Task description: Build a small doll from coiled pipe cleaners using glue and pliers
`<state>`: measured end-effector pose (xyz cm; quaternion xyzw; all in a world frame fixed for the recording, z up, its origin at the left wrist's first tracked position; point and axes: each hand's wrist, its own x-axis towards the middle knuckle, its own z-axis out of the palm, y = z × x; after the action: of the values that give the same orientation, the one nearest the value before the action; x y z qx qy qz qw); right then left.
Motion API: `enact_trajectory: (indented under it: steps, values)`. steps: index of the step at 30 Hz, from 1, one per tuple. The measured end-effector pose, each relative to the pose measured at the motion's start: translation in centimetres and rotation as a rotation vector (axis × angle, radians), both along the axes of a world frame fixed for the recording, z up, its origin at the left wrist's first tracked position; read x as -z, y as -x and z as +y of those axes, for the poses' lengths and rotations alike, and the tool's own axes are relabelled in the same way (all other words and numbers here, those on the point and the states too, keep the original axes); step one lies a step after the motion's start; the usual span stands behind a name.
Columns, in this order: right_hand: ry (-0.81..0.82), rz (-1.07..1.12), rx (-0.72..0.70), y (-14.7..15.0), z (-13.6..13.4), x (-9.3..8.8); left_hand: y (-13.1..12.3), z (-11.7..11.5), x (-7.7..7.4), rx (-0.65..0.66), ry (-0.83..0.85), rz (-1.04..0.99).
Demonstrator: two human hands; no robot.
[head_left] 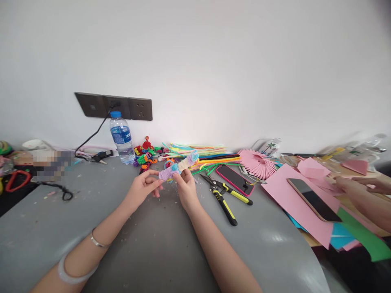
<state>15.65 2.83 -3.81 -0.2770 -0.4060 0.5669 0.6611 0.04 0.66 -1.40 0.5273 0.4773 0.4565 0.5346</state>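
Held up over the grey table is a pastel fuzzy pipe-cleaner craft, wound in coils of lilac, blue and cream. It slants upward to the right. My left hand pinches its lilac end between thumb and fingers. Under its middle, my right hand grips it with the thumb in front. Behind the craft lies a bundle of loose coloured pipe cleaners. To its left sits a cluster of small bright pipe-cleaner figures. Pliers with yellow and black handles rest spread apart to the right of my right hand.
A water bottle stands by the wall socket. Right of the pliers are a pink-edged phone, a pink paper fan, and a second phone on pink paper. Another person's hand is at far right.
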Motion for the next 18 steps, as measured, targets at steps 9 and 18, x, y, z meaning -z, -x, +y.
enact_trajectory:
  steps: [9,18]
  values:
    - [0.029,0.018,0.001,-0.1,0.2,0.1,0.1,0.0,-0.5,-0.139,-0.077,-0.181]
    - [0.036,0.034,0.014,0.0,0.1,0.2,1.1,0.8,-0.1,-0.147,-0.138,0.064]
